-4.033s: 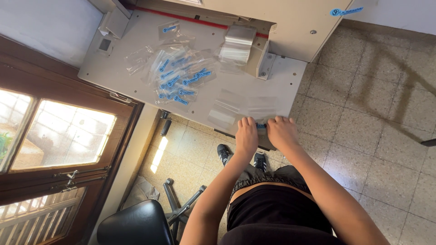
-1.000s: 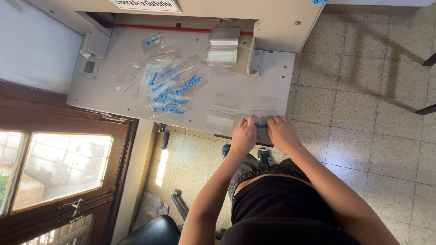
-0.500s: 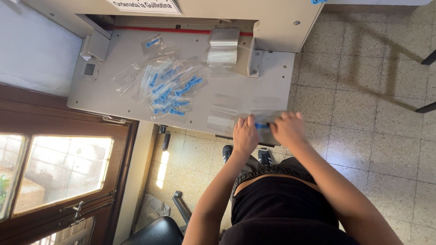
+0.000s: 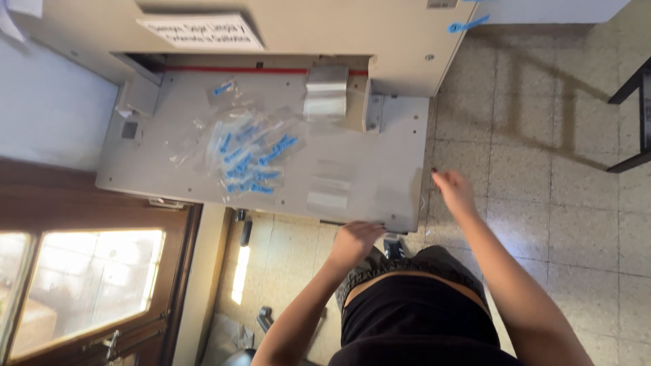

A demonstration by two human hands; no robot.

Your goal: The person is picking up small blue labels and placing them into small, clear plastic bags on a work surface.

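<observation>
Speckled beige floor tiles (image 4: 542, 135) fill the right side of the view, with a long shadow across them. On the left there is a brown wooden door (image 4: 88, 271) with glass panes, and above it a pale wall (image 4: 47, 115). A big beige machine (image 4: 325, 27) stands at the top, and a flat grey metal table (image 4: 380, 163) comes out from under it. On the table, near its middle, lies a heap of small clear bags with blue pieces inside (image 4: 247, 159); one more small bag lies apart, closer to the machine. A shiny metal block (image 4: 325, 91) stands at the back of the table, and two clear flat strips lie near the front edge.

The person wears a black top. The left hand (image 4: 356, 240) rests at the front edge of the table with the fingers curled down; I cannot tell if it holds something. The right hand (image 4: 453, 191) is in the air just beside the right edge of the table, fingers loosely together and holding nothing.
</observation>
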